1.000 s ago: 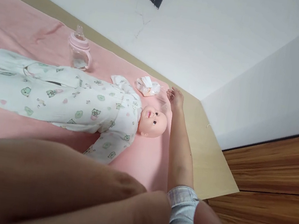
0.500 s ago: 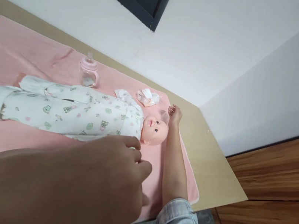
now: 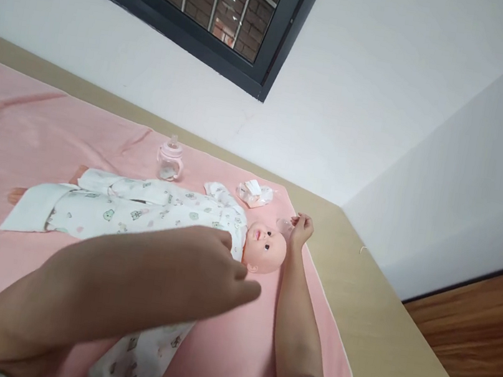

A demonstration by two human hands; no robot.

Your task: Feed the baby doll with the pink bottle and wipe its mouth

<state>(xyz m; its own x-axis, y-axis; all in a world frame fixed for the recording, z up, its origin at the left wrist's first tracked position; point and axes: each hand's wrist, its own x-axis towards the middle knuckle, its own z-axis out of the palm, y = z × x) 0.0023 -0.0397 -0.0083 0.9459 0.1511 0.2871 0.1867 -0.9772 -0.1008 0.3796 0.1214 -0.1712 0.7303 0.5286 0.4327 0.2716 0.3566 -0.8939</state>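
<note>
With our left hand (image 3: 215, 271) in front of the doll (image 3: 168, 204) and right hand (image 3: 303, 229) beside its head (image 3: 272, 253) (grasps we cannot tell), its likely light, soft body (image 3: 201, 211) wants scooping underneath.

One bald, white-clad plastic doll (image 3: 187, 207), one clear pink-lidded bottle (image 3: 170, 164), one clear plastic packet (image 3: 254, 194), one pink cloth (image 3: 233, 343), two bare hands (image 3: 202, 266) (image 3: 302, 229)

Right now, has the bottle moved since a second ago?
No. The bottle stands at the same spot on the pink blanket, beside the doll; only the view has shifted.
</note>
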